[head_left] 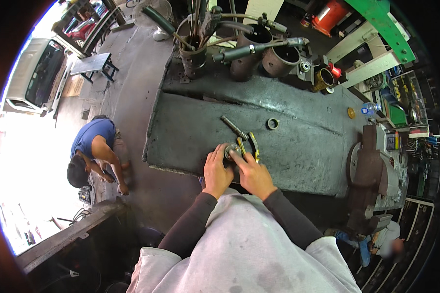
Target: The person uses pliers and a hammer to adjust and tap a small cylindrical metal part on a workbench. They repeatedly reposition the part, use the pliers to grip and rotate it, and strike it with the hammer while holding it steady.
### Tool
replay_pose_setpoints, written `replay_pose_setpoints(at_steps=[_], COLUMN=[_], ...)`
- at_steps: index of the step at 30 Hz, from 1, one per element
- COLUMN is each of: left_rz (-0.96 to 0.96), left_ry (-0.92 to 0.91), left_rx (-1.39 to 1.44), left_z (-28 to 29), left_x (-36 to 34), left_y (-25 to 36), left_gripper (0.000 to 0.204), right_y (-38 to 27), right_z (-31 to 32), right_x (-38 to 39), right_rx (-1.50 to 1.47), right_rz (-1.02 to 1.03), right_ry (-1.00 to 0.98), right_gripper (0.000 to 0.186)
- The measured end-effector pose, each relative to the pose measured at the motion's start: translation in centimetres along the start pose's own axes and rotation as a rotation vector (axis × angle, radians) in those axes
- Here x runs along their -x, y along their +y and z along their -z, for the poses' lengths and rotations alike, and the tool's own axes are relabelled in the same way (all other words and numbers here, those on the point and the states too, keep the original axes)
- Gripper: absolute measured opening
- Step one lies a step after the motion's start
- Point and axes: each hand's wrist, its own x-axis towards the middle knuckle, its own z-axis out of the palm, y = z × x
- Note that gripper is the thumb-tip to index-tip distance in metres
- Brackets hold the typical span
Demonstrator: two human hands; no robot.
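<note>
Close to the near edge of the dark metal bench (pixel 200 117), both of my hands are closed around a small round metal part (pixel 231 151). My left hand (pixel 217 168) grips its left side. The fingers of my right hand (pixel 254 175) press on its right side and top, so much of it is hidden. Just beyond my right fingers lies a pair of pliers (pixel 253 145) with yellow-and-black handles, partly covered by that hand. A short metal rod (pixel 233 127) rests slantwise past the pliers. Farther right, a metal ring (pixel 273 123) lies flat on the bench top.
Dark cylindrical holders (pixel 194 61) with rods and torch-like tools stand along the bench's far side. A large vise (pixel 374 168) is at the right end. Beyond the left edge, a person in a blue shirt (pixel 95 144) bends down. Another person (pixel 388 239) is at lower right.
</note>
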Motion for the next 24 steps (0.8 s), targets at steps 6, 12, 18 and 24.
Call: replay_pose_setpoints(at_steps=[6, 12, 18, 24], left_rz=[-0.009, -0.022, 0.004, 0.05], left_ry=[0.024, 0.026, 0.01, -0.042], left_rx=[-0.053, -0.055, -0.055, -0.052], left_z=[-0.3, -0.2, -0.3, 0.3], left_x=[-0.1, 0.2, 0.0, 0.6], left_y=[-0.2, -0.1, 0.0, 0.4], left_gripper=[0.064, 0.061, 0.061, 0.064], right_y=[0.2, 0.2, 0.3, 1.1], right_z=[-0.1, 0.0, 0.1, -0.5], right_x=[0.4, 0.2, 0.8, 2.0], right_rx=[0.028, 0.102, 0.04, 0.027], right_rz=[0.012, -0.101, -0.02, 0.072], right_ry=[0.012, -0.137, -0.005, 0.065], right_gripper=[0.064, 0.057, 0.062, 0.063])
